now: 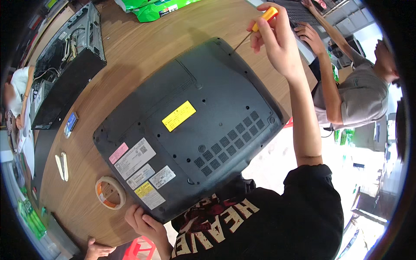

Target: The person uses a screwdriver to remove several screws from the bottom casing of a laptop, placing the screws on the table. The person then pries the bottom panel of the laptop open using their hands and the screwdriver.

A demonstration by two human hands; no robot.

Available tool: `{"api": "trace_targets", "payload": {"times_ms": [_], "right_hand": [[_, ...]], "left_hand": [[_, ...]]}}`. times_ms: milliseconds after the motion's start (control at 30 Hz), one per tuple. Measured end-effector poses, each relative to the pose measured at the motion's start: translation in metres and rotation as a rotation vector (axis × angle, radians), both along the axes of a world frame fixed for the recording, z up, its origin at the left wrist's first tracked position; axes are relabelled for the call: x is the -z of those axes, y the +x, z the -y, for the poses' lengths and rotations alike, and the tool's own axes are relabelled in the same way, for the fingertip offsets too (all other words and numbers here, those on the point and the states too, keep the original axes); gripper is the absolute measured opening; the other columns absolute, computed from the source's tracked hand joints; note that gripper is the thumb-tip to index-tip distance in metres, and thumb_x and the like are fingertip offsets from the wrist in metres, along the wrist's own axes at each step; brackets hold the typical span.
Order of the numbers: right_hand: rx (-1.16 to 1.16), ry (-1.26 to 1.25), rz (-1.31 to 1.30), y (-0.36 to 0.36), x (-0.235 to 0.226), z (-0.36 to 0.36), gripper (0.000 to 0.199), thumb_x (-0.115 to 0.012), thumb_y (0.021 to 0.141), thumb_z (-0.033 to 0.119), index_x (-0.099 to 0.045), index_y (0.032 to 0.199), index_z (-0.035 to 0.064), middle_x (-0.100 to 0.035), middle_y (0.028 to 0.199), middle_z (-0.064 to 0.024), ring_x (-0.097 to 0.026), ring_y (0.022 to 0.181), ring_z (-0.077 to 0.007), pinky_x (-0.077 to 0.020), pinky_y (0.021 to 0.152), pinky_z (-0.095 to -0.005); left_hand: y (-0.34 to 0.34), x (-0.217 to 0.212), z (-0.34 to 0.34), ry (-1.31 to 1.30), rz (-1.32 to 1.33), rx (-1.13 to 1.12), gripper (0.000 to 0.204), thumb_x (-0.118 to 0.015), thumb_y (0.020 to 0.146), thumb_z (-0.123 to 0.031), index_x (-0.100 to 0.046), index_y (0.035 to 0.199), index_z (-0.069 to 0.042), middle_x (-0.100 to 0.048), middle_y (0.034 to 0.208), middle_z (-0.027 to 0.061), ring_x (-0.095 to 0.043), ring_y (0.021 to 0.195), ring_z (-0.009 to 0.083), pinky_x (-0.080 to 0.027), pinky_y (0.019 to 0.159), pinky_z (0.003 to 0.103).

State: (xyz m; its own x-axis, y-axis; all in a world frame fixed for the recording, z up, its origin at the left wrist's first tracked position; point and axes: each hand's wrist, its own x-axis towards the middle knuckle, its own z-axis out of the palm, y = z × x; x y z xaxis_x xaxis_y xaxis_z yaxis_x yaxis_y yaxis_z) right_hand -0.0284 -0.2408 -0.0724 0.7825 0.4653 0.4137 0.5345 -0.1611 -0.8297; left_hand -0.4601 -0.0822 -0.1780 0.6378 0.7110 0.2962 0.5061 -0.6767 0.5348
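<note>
A black laptop (182, 93) lies upside down on the wooden table, its underside with labels, vents and screw holes facing up. My right hand (275, 41) is closed around the yellow and red handle of a screwdriver (265, 19). The thin shaft slants down to a screw hole near the laptop's far right corner; whether the tip sits in a screw is too small to tell. At the near left corner, my left hand (145, 223) grips the laptop's edge with curled fingers. The laptop's near side reaches toward my black shirt.
A roll of tape (110, 193), a cream folding tool (62, 166) and a small blue box (70, 123) lie left of the laptop. An opened computer case (71, 86) stands far left, a green package (156, 9) at the back. Another person's hand (99, 250) rests at the near left table edge; a co-worker types at right.
</note>
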Motion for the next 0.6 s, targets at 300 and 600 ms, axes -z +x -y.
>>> {"api": "trace_targets", "payload": {"times_ms": [300,600], "right_hand": [[0.05,0.092,0.321,-0.017,0.009,0.031,0.015,-0.038,0.099,0.003,-0.037,0.114,0.0042,-0.056,0.082,-0.0117,-0.041,0.055,-0.006,-0.0357,0.05,-0.0193],[0.064,-0.026,0.261,-0.011,0.022,0.032,0.014,-0.044,0.099,0.009,-0.04,0.112,0.0051,-0.057,0.078,-0.0063,-0.043,0.053,-0.0045,-0.0369,0.049,-0.0191]], "left_hand": [[0.001,0.002,-0.001,0.027,0.034,0.04,0.026,-0.045,0.096,-0.018,-0.057,0.093,0.006,-0.057,0.107,0.0191,-0.053,0.098,0.0354,-0.042,0.086,0.045],[0.002,0.001,0.0,0.023,0.034,0.03,0.026,-0.047,0.096,-0.018,-0.057,0.093,0.005,-0.057,0.108,0.0185,-0.052,0.098,0.0347,-0.041,0.087,0.044]]}}
